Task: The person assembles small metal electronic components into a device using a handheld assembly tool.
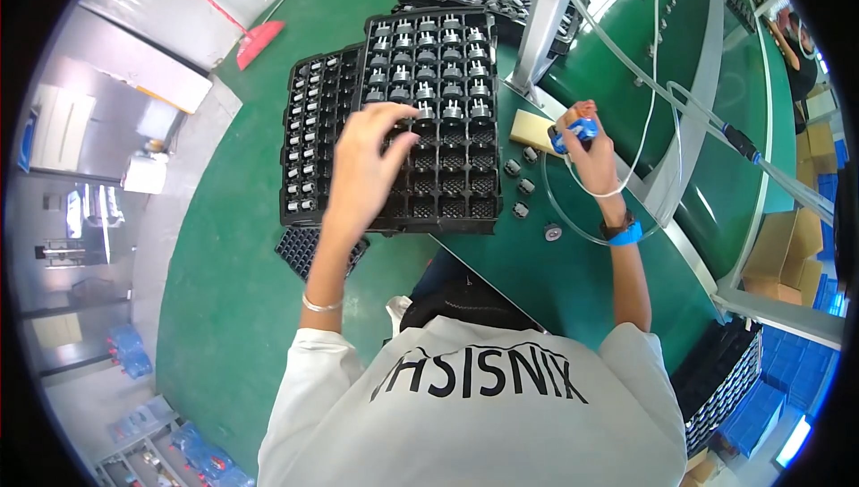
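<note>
Tray (438, 227), black, gridded: pronged parts (453, 111) fill its upper rows, prongs up; cells in the lower rows show mesh floors. Second tray (285, 169), black: just beside the first, on its left, bearing columns of small metal pieces (307, 149). Third tray (300, 253), dark: lower, partly hidden by the left forearm.

Left hand (365, 154): over the first tray, thumb and forefinger parted, forefinger tip at a pronged part in the lowest filled row; contact cannot be told, nor any hold. Bracelet on its wrist.

Right hand (593, 154): closed around a blue item (577, 135), kind unclear, held above the green table (488, 253). Blue band (626, 234) at the wrist.

Yellow block (533, 132): on the table, just left of the right hand. Loose parts (526, 186), several: on the table between tray and right hand. Round piece (553, 232): nearest the table's front edge among these. Metal post (538, 31): beyond the block. Red dustpan (260, 42): floor, far left.
</note>
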`<state>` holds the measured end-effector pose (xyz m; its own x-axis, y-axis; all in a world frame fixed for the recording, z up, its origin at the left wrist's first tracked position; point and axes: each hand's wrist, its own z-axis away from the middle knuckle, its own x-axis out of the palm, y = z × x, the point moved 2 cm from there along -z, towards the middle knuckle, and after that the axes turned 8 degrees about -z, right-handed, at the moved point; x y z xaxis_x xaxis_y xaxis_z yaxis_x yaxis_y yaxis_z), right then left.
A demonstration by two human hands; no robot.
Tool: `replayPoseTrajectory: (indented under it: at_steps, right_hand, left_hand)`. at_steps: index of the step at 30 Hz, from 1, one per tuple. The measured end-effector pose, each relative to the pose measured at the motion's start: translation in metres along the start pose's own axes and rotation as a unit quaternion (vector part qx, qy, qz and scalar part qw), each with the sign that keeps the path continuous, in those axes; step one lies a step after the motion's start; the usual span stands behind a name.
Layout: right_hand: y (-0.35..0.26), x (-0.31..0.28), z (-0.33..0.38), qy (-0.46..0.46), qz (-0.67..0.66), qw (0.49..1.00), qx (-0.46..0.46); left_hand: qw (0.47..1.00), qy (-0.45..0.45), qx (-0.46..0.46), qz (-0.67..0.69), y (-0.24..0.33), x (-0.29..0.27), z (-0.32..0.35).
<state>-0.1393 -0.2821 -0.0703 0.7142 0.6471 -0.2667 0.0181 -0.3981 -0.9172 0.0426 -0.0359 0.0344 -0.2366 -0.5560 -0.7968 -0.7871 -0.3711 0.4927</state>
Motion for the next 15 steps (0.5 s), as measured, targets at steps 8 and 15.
replayPoseTrajectory:
  at_steps: [8, 15]
  right_hand:
    - [0.001, 0.018, 0.007, 0.019, 0.166, 0.985, -0.048]
    - [0.005, 0.015, 0.006, 0.008, 0.085, 0.994, -0.069]
  left_hand:
    - [0.978, -0.075, 0.035, -0.193, -0.057, -0.003, -0.02]
    - [0.979, -0.061, 0.03, -0.193, -0.056, 0.001, -0.022]
